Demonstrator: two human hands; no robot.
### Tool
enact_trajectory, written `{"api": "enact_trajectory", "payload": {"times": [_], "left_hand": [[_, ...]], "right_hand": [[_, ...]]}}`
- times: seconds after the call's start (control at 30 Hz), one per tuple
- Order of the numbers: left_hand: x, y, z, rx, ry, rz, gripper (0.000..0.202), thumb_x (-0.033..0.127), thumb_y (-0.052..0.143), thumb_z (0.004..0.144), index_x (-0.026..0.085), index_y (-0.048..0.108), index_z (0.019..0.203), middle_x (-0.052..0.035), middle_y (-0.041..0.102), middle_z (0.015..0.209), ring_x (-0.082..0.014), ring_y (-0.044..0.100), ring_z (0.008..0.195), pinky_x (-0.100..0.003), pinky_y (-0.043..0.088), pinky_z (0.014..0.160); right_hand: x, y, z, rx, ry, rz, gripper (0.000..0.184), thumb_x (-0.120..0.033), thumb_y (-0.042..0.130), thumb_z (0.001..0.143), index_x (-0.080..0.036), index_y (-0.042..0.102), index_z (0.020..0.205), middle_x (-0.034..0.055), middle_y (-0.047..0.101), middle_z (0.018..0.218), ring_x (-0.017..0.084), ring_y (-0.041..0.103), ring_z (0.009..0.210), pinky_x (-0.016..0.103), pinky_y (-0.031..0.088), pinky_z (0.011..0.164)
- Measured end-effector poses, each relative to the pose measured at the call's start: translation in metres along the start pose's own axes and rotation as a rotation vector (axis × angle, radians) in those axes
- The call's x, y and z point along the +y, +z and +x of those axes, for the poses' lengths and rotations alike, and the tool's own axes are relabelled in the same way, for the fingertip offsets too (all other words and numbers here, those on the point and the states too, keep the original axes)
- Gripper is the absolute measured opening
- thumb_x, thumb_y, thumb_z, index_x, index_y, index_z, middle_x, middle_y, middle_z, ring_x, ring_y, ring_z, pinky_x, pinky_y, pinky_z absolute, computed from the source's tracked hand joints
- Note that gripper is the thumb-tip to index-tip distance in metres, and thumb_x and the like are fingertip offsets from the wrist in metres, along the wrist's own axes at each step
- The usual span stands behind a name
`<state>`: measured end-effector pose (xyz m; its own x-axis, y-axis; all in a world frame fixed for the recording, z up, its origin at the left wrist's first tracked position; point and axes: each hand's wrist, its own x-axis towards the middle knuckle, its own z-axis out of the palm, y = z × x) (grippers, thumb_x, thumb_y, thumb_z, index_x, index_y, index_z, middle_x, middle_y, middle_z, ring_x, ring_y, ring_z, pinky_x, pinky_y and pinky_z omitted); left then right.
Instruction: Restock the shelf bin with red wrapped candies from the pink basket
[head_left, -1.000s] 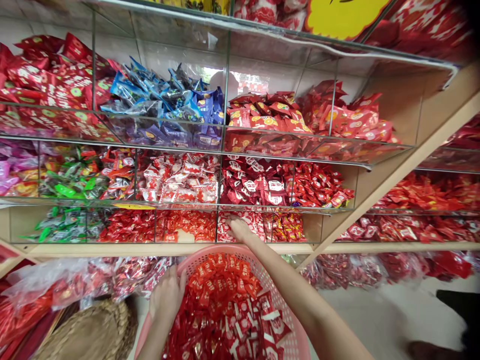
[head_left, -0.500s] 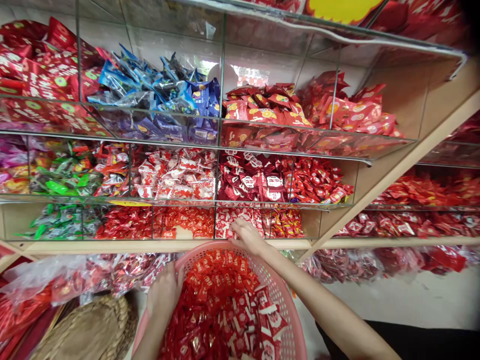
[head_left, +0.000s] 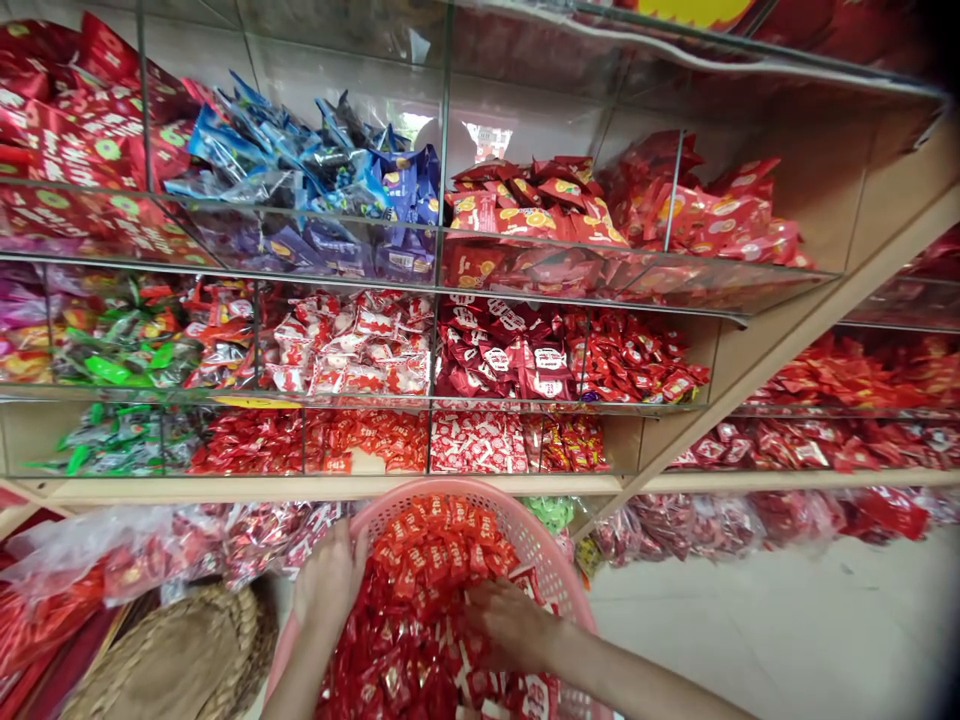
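A pink perforated plastic basket [head_left: 536,525] stands below the shelf front, filled with small wrapped candies. Orange-red packets [head_left: 435,540] lie toward its far side, darker red ones [head_left: 375,650] at the near left, and red-and-white ones [head_left: 536,695] at the near right. My left hand [head_left: 328,580] is closed over the basket's left rim. Inside the basket, my right hand [head_left: 517,628] rests low among the candies, palm downward. Its fingers are blurred and partly sunk among the packets, so I cannot make out whether they hold any.
Glass-fronted shelf bins hold red-and-white candies [head_left: 478,443], orange-red candies [head_left: 386,440] and blue bags [head_left: 300,170]. A wooden shelf edge [head_left: 225,490] runs just beyond the basket. On the left lie a woven basket [head_left: 169,650] and plastic-bagged goods [head_left: 150,555].
My right hand has come back from the shelf edge by the red-and-white candy bin and down into the basket. My left hand keeps its place on the rim. The view has shifted slightly.
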<state>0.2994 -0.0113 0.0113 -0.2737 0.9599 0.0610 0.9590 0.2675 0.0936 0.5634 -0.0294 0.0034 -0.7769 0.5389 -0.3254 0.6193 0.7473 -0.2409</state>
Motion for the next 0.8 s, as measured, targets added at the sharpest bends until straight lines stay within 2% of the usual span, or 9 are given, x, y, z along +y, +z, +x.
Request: {"api": "enact_trajectory", "payload": {"times": [0.1,0.3,0.4,0.57,0.67,0.8], "left_hand": [[-0.001,0.001,0.000,-0.004,-0.012,-0.008,0.046,0.041,0.023,0.092,0.013,0.052,0.113,-0.0135,0.067,0.096,-0.0239,0.065,0.080,-0.033,0.046,0.066],[-0.001,0.004,0.002,0.011,-0.006,-0.011,0.045,0.040,0.022,0.092,0.013,0.052,0.113,-0.0130,0.067,0.099,-0.0216,0.065,0.078,-0.030,0.045,0.063],[-0.002,0.004,0.002,0.005,-0.010,-0.019,0.046,0.041,0.023,0.092,0.013,0.052,0.112,-0.0130,0.067,0.097,-0.0224,0.065,0.076,-0.031,0.045,0.062],[-0.003,0.003,0.001,-0.010,-0.016,-0.031,0.046,0.040,0.024,0.091,0.011,0.053,0.113,-0.0146,0.068,0.096,-0.0235,0.066,0.077,-0.032,0.046,0.064],[-0.004,0.003,0.002,-0.025,-0.018,-0.023,0.047,0.040,0.022,0.092,0.012,0.051,0.115,-0.0144,0.068,0.096,-0.0243,0.066,0.077,-0.033,0.047,0.064],[-0.005,0.005,0.003,-0.046,-0.026,-0.011,0.047,0.041,0.022,0.092,0.012,0.050,0.116,-0.0134,0.068,0.096,-0.0246,0.067,0.078,-0.033,0.047,0.064]], "right_hand": [[0.006,-0.011,0.000,0.065,0.013,0.030,0.037,-0.041,0.066,0.075,-0.017,0.062,0.102,0.0086,0.063,0.101,0.023,0.056,0.097,0.033,0.042,0.085],[0.036,-0.054,0.013,0.332,0.105,0.076,0.018,-0.031,0.059,0.082,-0.018,0.061,0.094,0.0063,0.064,0.097,0.020,0.057,0.093,0.029,0.042,0.080],[0.058,-0.075,0.027,0.472,0.234,0.100,0.013,-0.026,0.054,0.085,-0.017,0.060,0.094,0.0062,0.063,0.094,0.019,0.057,0.090,0.028,0.041,0.079],[0.099,-0.104,0.054,0.618,0.510,0.063,0.019,-0.025,0.050,0.087,-0.015,0.059,0.100,0.0090,0.061,0.098,0.019,0.056,0.092,0.027,0.040,0.079],[0.117,-0.116,0.066,0.628,0.515,0.021,0.022,-0.024,0.050,0.087,-0.016,0.059,0.105,0.0103,0.060,0.105,0.020,0.054,0.100,0.028,0.038,0.085],[0.129,-0.128,0.074,0.489,0.404,-0.049,0.028,-0.018,0.050,0.084,-0.019,0.058,0.111,0.0095,0.060,0.114,0.021,0.054,0.106,0.027,0.039,0.086]]}}
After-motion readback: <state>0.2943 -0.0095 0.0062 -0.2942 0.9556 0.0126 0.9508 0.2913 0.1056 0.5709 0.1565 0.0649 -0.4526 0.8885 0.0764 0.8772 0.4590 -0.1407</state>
